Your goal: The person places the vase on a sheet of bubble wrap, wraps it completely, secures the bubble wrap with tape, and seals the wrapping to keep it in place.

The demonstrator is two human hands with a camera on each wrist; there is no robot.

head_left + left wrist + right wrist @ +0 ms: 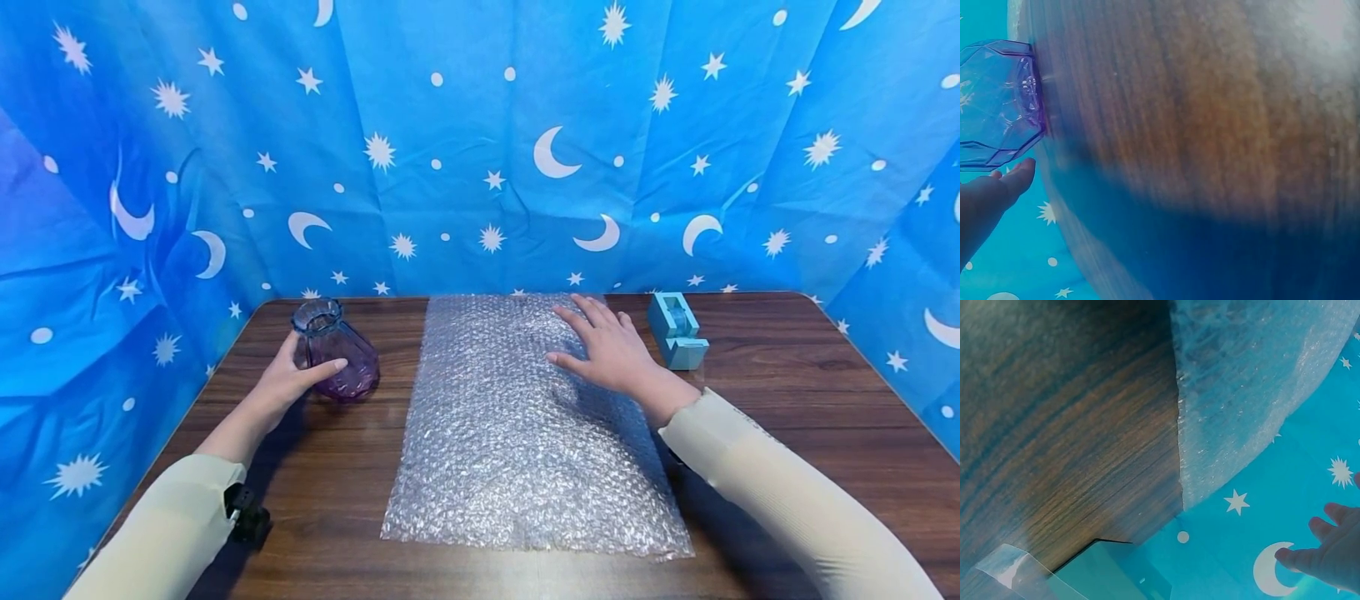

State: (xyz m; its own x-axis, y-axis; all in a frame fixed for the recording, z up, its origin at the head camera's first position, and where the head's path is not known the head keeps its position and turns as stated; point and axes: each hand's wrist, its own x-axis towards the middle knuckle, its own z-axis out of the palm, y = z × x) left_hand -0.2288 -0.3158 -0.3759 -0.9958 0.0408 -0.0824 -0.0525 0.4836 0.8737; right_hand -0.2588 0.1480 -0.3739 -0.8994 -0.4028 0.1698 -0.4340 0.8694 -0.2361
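Observation:
My left hand (288,375) holds a faceted glass vase (348,362), blue at the flared rim and purple lower down. The thumb lies along the vase's near side, while the other fingers are mostly hidden behind it. In the left wrist view the vase (997,106) appears at the left edge, a fingertip close to its side. Over the upper right part of a bubble wrap sheet (510,442) is my right hand (607,346), fingers straight and spread, holding nothing. The sheet lies flat, and the right wrist view shows its edge (1188,450).
A teal tape dispenser (678,333) stands right of the sheet, near my right hand; clear tape (1007,565) sticks out from it in the right wrist view. The brown wooden table (795,400) ends at a blue cloth (480,108) with moons and stars.

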